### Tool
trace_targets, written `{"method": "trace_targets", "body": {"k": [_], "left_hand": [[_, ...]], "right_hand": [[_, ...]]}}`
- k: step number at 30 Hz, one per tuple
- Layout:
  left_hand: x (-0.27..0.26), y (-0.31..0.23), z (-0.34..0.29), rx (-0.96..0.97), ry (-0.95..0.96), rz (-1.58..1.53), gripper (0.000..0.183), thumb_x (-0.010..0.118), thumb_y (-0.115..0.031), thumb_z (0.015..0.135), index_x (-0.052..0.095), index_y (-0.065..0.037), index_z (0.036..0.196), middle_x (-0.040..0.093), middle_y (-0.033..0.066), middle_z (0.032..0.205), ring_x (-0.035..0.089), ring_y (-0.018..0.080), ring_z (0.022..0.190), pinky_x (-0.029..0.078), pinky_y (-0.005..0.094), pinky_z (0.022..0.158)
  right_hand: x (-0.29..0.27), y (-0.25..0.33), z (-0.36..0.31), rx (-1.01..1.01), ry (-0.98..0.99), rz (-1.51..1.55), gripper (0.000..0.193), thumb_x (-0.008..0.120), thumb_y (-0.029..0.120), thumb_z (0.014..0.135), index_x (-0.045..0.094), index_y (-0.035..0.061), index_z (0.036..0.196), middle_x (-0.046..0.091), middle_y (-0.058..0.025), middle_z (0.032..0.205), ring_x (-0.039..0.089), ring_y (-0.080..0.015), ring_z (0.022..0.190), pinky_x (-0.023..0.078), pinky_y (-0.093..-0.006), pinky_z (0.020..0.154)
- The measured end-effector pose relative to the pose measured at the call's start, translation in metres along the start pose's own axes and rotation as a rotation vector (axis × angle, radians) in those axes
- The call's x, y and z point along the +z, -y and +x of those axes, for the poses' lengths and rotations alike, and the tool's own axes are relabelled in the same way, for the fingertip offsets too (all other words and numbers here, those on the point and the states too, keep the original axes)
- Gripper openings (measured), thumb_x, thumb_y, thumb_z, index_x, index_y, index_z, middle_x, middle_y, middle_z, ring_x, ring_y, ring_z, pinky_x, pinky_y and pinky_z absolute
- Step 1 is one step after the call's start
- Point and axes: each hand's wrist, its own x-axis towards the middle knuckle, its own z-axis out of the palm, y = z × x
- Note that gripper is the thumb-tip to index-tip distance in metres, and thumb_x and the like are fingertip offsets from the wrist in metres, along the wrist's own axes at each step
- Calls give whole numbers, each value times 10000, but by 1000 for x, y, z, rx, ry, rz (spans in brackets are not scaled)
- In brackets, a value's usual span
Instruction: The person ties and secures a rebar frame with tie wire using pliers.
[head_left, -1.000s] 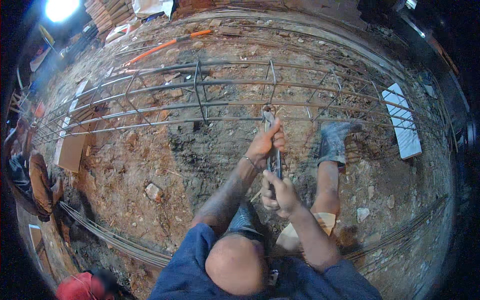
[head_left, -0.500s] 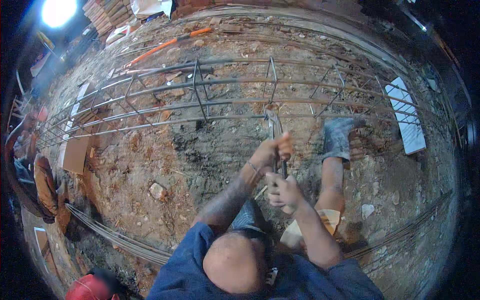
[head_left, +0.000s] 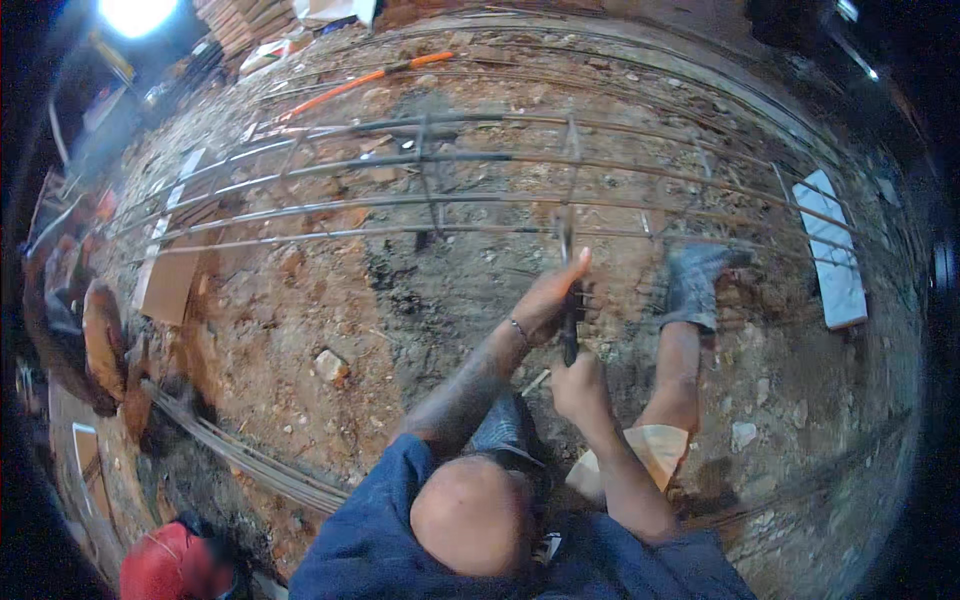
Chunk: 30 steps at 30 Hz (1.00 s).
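Note:
A pair of long-handled pincers (head_left: 570, 338) stands with its jaws up at the rebar cage (head_left: 480, 200), at the near bar. My right hand (head_left: 580, 385) is closed round the lower end of the dark handles. Just above it, my left hand (head_left: 545, 305) is at the handles with its thumb raised and its fingers apart, partly blurred. The cage has long parallel bars with square stirrups, and one stirrup (head_left: 572, 165) lies right above the pincers. Blur hides what the jaws hold, if anything.
White and brown boards lie under the cage at its right (head_left: 832, 255) and left (head_left: 170, 285) ends. An orange bar (head_left: 375, 76) lies beyond it. A bundle of rods (head_left: 250, 465) runs at lower left. People (head_left: 165, 565) are close by, including one wearing a red cap.
The pincers' handles have turned and look closer together. My left hand has loosened, with its thumb lifted. The whole view has shifted, so the scene sits farther right.

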Motion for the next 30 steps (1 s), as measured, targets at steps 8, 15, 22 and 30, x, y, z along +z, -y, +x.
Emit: {"method": "trace_targets", "body": {"k": [8,15,22,30], "left_hand": [[-26,-7,14,20,229,-185,352,512,-455,891,434,-150,732,373,-66,582,366,78,480,321,243,442],[10,11,0,557,-300,899,407,710,-477,714,601,-85,739,532,-22,681,440,87,551,348,232,494],[-44,-5,10,59,306,-116,399,649,-421,803,569,-61,955,518,-30,611,514,123,527,444,274,506],[-21,-4,35,288,-670,1156,512,552,-538,825,588,-38,929,557,29,670,507,165,526,417,268,544]], "right_hand": [[-8,8,-1,-249,100,623,381,643,364,796,558,-8,783,620,-114,678,617,-269,612,486,-367,568],[-17,1,17,-100,-141,-32,269,617,205,761,554,-44,841,601,-253,737,595,-427,717,453,-501,613],[-14,12,4,131,643,1070,217,594,193,813,515,-9,828,580,-121,663,572,-269,502,441,-371,414],[41,-51,11,-174,-309,44,271,598,182,804,514,-25,958,610,-178,765,609,-372,701,479,-480,607]]}}
